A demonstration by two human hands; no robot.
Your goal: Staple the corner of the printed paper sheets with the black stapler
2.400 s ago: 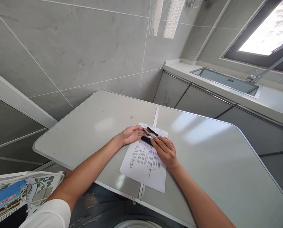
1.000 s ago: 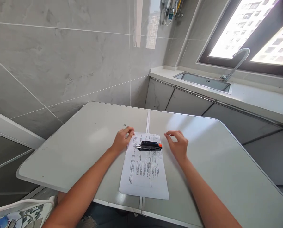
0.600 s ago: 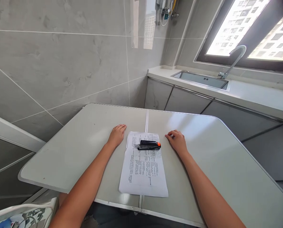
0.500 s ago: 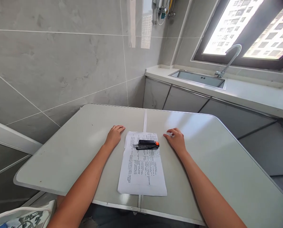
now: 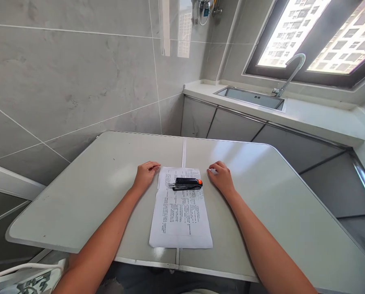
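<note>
A printed sheet of paper (image 5: pixel 180 226) lies on the folding table, its text turned sideways to me. Across its upper part rests a black stapler (image 5: pixel 186 183) with an orange-red patch at its right end and metal showing at the left. My left hand (image 5: pixel 145 175) is beside the paper's upper left corner, fingers extended toward it and holding nothing; whether the fingertips touch the edge I cannot tell. To the right of the paper, my right hand (image 5: pixel 221 176) rests near the tabletop with loosely bent fingers, the thumb apart, and nothing in it.
The light tabletop (image 5: pixel 87 196) has a seam down its middle under the paper. A white basket (image 5: pixel 38 275) with things in it stands at the lower left. Beyond the table are a counter with a sink (image 5: pixel 252 98), a faucet (image 5: pixel 292 73) and a tiled wall (image 5: pixel 78 73).
The view has shifted slightly, moving everything a little left and up. My left fingers have drawn closer together beside the paper's corner, and my right hand is a bit nearer the paper. Paper and stapler stay put.
</note>
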